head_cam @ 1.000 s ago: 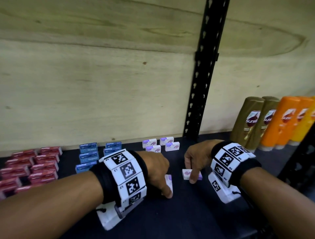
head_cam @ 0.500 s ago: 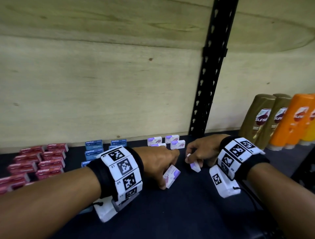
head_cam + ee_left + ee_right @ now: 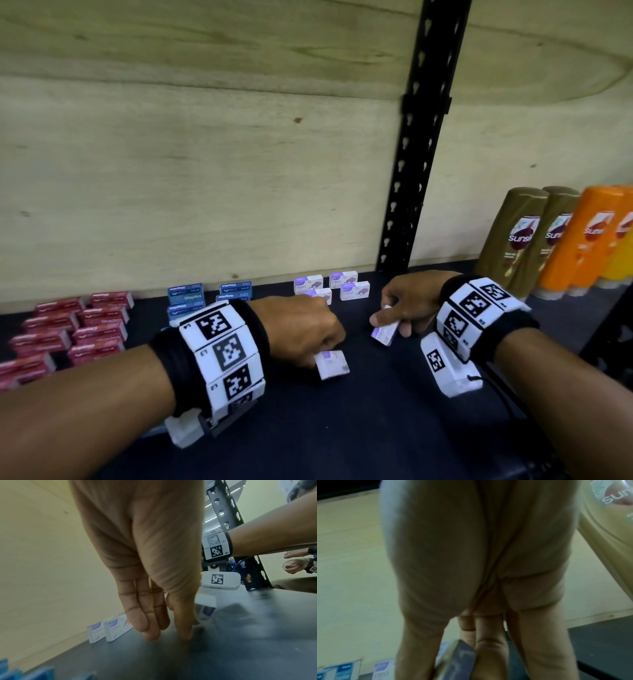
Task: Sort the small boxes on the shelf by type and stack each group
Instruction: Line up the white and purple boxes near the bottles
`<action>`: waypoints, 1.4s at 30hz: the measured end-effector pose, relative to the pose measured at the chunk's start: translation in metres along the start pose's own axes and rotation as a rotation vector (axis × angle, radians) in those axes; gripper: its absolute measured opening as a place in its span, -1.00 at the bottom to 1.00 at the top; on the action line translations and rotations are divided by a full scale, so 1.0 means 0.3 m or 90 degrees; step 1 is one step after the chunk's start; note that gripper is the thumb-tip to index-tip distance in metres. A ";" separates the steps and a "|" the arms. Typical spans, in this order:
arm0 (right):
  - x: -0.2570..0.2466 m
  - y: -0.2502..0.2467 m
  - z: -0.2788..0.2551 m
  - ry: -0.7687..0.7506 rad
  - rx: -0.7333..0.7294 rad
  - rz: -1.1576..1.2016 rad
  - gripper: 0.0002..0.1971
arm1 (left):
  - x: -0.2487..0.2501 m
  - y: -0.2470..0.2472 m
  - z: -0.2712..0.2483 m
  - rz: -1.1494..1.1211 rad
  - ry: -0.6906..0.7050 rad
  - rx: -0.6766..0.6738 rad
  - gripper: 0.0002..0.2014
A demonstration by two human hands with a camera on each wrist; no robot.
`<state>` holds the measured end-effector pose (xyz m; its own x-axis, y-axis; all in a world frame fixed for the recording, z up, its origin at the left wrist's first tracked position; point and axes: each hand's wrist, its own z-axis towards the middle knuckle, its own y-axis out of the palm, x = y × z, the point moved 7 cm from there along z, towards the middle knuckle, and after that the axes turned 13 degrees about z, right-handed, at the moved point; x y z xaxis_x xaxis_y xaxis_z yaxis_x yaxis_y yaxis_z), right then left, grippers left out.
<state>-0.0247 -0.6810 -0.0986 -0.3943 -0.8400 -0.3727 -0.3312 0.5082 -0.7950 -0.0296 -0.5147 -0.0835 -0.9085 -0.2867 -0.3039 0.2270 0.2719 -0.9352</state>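
Observation:
My left hand pinches a small white-and-purple staples box, tilted low over the dark shelf. In the left wrist view the same box shows behind the thumb. My right hand holds a second white-and-purple box between thumb and fingers, lifted off the shelf; the right wrist view shows that box edge-on. Several matching boxes stand grouped at the back. Blue staples boxes and red boxes sit in groups to the left.
A black perforated upright rises behind the hands against the plywood back wall. Brown and orange shampoo bottles stand at the right. Another person's hands show far right in the left wrist view.
Both white-and-purple boxes lay flat on the shelf under my fingers; now each hand has picked its box up and tilted it. The hands have moved slightly toward the back.

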 end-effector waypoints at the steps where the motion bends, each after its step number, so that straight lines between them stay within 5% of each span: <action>1: 0.001 0.001 0.002 0.000 -0.003 0.005 -0.57 | 0.002 0.007 -0.007 0.012 0.001 -0.003 -0.78; 12: 0.002 0.013 0.015 0.017 -0.026 0.058 -0.75 | -0.022 0.051 -0.029 -0.067 -0.088 -0.098 -0.92; 17: -0.021 0.016 0.007 -0.005 -0.029 0.087 -0.83 | 0.013 0.066 -0.029 -0.035 -0.108 -0.183 -0.44; 32: -0.025 -0.029 0.031 -0.054 0.081 -0.003 -0.84 | -0.130 0.038 0.068 -0.019 -0.165 -0.115 -0.87; 42: -0.053 -0.036 0.049 -0.082 0.121 -0.053 -0.79 | -0.182 0.024 0.155 -0.023 -0.200 -0.101 -0.81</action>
<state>-0.0022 -0.6759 -0.0910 -0.2564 -0.9009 -0.3501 -0.1859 0.4014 -0.8968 0.0379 -0.5398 -0.0822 -0.7574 -0.5600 -0.3358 0.1176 0.3889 -0.9138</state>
